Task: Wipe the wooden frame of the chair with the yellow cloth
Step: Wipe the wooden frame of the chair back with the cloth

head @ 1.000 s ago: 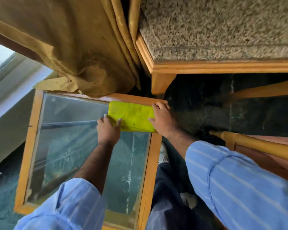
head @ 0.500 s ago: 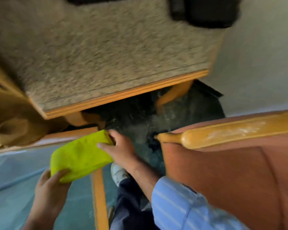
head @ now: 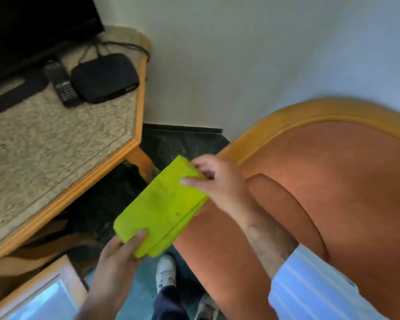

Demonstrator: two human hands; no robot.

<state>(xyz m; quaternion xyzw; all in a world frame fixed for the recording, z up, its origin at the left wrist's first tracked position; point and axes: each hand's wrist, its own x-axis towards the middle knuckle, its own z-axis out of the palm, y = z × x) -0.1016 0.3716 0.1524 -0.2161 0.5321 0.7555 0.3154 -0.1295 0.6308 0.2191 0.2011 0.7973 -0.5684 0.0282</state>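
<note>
Lifted off the glass table's corner since a second ago, your yellow cloth (head: 162, 206) now sits folded mid-frame, pinched at its ends by both hands, left hand (head: 116, 262) below, right hand (head: 219, 183) above, beside the chair's wooden frame (head: 310, 112) at right.

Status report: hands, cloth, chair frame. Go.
Left hand and right hand both gripping folded yellow cloth. Cloth held beside chair, not yet on wooden frame. Path to frame clear.

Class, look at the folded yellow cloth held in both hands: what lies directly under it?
Under the yellow cloth show dark floor and a white shoe. The cloth hides the chair's near edge.
</note>
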